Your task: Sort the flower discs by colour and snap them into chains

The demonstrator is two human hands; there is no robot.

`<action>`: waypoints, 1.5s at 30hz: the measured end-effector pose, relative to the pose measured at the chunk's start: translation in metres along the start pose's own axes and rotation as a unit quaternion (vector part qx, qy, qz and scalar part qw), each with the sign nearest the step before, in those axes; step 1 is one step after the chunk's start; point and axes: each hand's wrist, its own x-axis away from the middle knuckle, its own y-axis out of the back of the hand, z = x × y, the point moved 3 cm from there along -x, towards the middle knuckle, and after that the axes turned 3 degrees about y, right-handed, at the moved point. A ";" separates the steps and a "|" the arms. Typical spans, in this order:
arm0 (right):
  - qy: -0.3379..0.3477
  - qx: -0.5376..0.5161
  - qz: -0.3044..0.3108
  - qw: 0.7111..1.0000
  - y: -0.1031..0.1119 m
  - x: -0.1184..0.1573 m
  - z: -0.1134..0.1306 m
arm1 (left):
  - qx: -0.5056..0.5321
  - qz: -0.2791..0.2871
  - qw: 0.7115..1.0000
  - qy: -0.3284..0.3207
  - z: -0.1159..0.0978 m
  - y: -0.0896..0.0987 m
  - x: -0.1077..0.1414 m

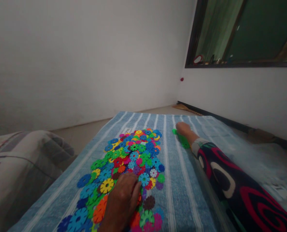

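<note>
A heap of colourful notched plastic discs, the interlocking snowflake kind, spreads over a striped blue cloth. My left hand rests on the near part of this heap, back upward, its thumb beside the curled fingers. The fingertips are hidden, so what they hold, if anything, does not show. Farther off to the right, my right hand is closed low over the cloth. Green discs lie beside and partly behind its wrist, and a bit of green shows at its fingers. Whatever it pinches is hidden.
Clear plastic sheeting lies at the right. A grey cloth-covered form stands left of the striped cloth. White walls rise behind, with a dark-framed window at upper right.
</note>
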 end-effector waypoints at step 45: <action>0.128 -0.499 0.132 0.847 -0.035 0.246 0.153 | -0.007 0.147 0.981 0.126 0.006 -0.008 -0.011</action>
